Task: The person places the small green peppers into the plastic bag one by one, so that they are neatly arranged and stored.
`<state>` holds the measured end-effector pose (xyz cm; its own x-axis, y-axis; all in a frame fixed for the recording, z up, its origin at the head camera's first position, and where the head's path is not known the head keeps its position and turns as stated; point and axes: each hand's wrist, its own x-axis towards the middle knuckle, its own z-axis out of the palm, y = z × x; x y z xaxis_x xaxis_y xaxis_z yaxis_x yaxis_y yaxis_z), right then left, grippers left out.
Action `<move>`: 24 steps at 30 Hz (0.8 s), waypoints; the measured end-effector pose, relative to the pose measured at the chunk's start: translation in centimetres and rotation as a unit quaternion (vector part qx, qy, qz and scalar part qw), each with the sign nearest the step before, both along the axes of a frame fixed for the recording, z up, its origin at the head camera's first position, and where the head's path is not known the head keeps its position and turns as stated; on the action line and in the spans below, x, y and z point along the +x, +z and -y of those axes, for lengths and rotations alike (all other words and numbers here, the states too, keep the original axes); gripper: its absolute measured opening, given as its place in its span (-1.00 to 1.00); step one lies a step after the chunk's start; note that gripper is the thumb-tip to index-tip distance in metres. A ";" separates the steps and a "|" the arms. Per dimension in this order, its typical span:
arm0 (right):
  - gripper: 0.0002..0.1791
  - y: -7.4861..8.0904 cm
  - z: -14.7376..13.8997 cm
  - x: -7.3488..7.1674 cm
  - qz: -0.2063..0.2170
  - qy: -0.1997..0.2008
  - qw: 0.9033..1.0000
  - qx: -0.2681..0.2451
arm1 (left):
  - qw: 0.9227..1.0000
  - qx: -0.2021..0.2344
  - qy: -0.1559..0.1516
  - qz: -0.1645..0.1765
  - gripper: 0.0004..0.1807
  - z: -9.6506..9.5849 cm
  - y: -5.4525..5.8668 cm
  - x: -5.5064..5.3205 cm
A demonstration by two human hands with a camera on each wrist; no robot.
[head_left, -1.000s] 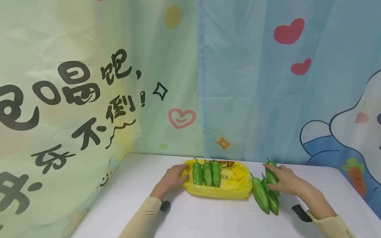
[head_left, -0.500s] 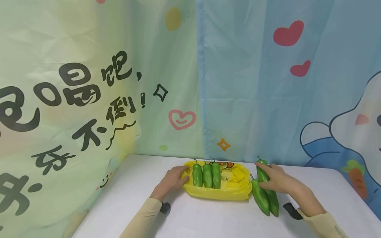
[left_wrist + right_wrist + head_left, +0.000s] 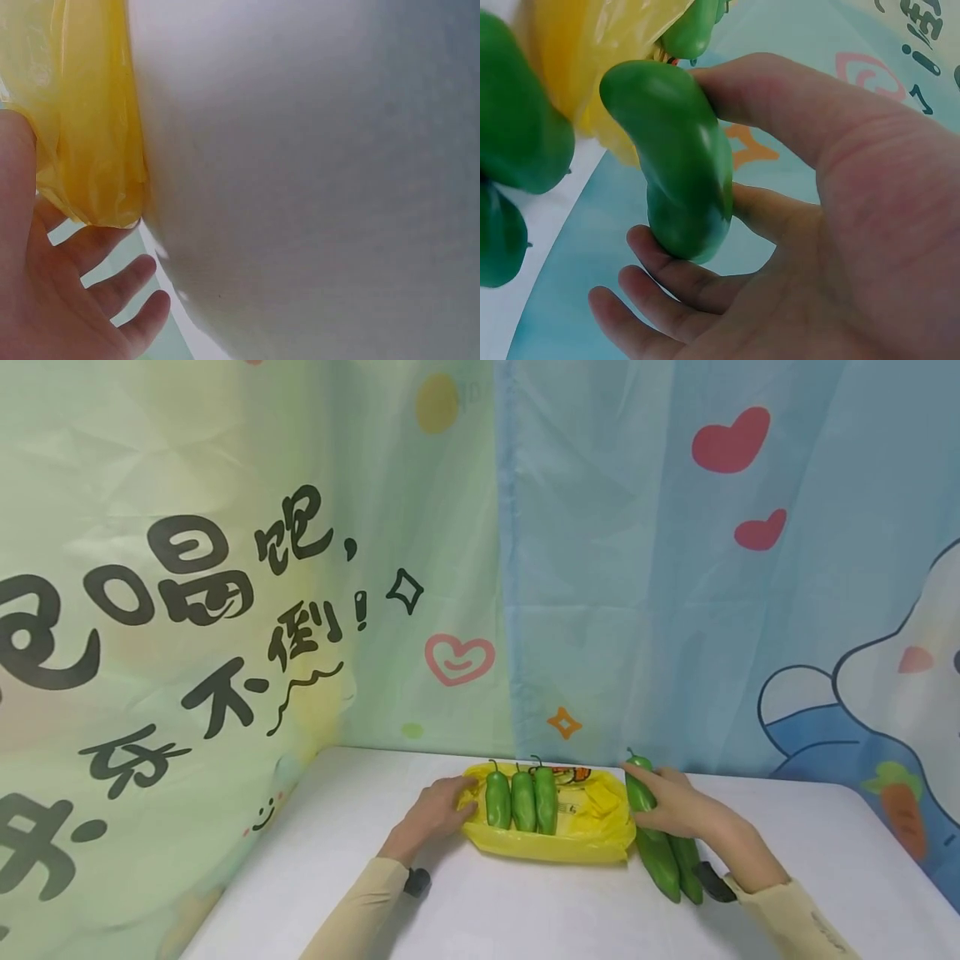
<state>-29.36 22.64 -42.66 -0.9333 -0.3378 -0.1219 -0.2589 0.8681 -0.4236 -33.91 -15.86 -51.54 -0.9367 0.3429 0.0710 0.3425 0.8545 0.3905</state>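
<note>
A yellow plastic bag lies spread on the white table, its sides standing up like a shallow tray. Inside it three green peppers lie side by side, stems pointing away. At the bag's left end, my left hand holds the edge, with thumb and index finger on either side of the yellow film in the left wrist view. My right hand grips another green pepper between thumb and fingers, raised beside the bag's right end. Below it, two more green peppers rest on the table.
The white table reaches back to a printed cloth backdrop with hearts and lettering. A dark wrist strap piece hangs under the right wrist, near the loose peppers.
My right hand has lifted the rearmost pepper and carried it left, from beyond the other loose peppers to the bag's right edge. The left hand has stayed in place.
</note>
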 end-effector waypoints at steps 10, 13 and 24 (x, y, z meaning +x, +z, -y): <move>-0.12 0.1 1.9 -0.4 0.015 0.011 0.999 -0.027 | 1.000 -0.003 -0.002 -0.004 -0.48 0.0 -0.3 0.0; -0.11 0.1 2.5 -0.6 0.022 0.012 0.999 -0.031 | 1.000 -0.003 0.000 -0.002 -0.48 0.0 -0.3 0.0; -0.10 -0.3 4.6 -1.2 0.024 0.015 0.999 -0.038 | 1.000 -0.005 -0.001 -0.001 -0.47 -0.1 -0.2 -0.2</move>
<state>-30.58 18.06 -43.00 -0.9162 -0.3759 -0.1392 -0.2623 0.8249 -0.5007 -34.12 -15.81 -51.76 -0.9358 0.3455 0.0703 0.3453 0.8576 0.3812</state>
